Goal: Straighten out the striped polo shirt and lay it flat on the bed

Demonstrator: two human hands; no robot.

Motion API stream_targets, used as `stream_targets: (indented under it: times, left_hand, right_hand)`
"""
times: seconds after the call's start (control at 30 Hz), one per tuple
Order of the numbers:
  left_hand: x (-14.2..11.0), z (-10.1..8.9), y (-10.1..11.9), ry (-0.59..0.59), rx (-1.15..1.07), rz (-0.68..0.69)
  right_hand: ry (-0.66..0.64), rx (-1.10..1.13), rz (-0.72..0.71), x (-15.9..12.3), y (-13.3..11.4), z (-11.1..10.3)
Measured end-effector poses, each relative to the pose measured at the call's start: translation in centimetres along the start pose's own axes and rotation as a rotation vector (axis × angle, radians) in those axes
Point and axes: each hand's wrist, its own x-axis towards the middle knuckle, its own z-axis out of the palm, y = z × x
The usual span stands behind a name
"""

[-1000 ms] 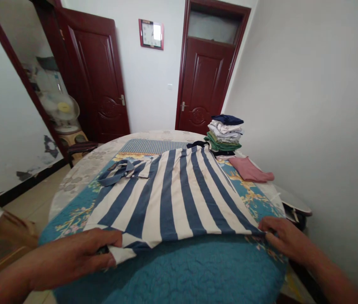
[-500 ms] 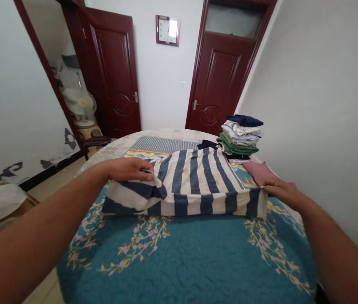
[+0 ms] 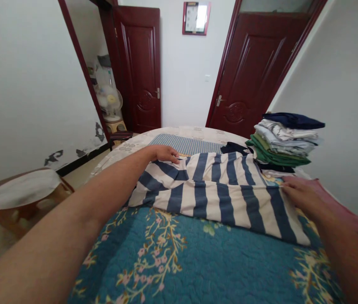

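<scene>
A blue-and-white striped shirt [image 3: 217,192] lies folded over on itself across a teal flowered quilt [image 3: 179,257]. My left hand [image 3: 164,153] reaches far over the shirt's upper left corner, fingers closed on its edge. At the shirt's right edge my right hand [image 3: 299,195] rests with fingers stretched flat on the cloth. Both forearms stretch in from the bottom corners of the view.
A stack of folded clothes [image 3: 285,139] stands at the back right, a pink garment [image 3: 340,207] beside my right arm. A striped blue cloth [image 3: 185,144] lies further back. Two dark red doors [image 3: 141,67], a fan [image 3: 111,101] and a wooden stool [image 3: 23,198] stand beyond and left.
Both hands carried the shirt's near hem away from me and laid it over the far half, so the shirt is folded. The view has moved forward and closer to the table.
</scene>
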Motion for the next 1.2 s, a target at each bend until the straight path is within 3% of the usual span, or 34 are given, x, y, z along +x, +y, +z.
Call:
stream_targets:
  times: [0.07,0.13,0.23,0.33,0.47,0.53,0.6,0.8,1.0,1.2]
  left_hand:
    - [1.4,0.3,-0.9,0.070,0.037,-0.008]
    - [2.2,0.5,-1.9,0.159,0.077,-0.028]
    - [1.1,0.7,-3.1,0.307,0.120,-0.063]
    - [-3.4,1.4,-3.8,0.500,0.213,-0.087]
    - [-12.0,4.4,-4.1,0.700,0.419,-0.232]
    - [-15.4,6.3,-4.6,0.722,0.405,-0.317]
    - [-17.3,8.0,-5.2,0.707,0.366,-0.316]
    - [-17.0,11.1,-6.0,0.713,0.427,-0.294]
    - [-15.8,10.7,-5.7,0.601,0.484,-0.462]
    - [-17.6,9.1,-7.9,0.586,0.501,-0.501]
  right_hand:
    - [-0.083,0.038,0.034,0.1,0.5,1.6]
    - [-0.081,0.034,0.064,-0.2,0.9,3.1]
    - [-0.045,-0.043,0.079,-0.8,1.1,4.5]
    - [-0.071,-0.034,0.116,-0.7,1.2,4.5]
    - [-0.039,0.103,0.209,-0.7,1.8,3.4]
    - [-0.024,0.157,0.209,-1.1,2.4,2.8]
    - [-0.031,0.207,0.186,-2.0,3.3,2.4]
    - [-0.045,0.142,0.119,-6.3,3.4,2.6]
    - [0.127,-0.035,-0.056,-9.3,0.4,3.3]
    - [0.081,-0.072,-0.045,-9.5,1.7,1.7]
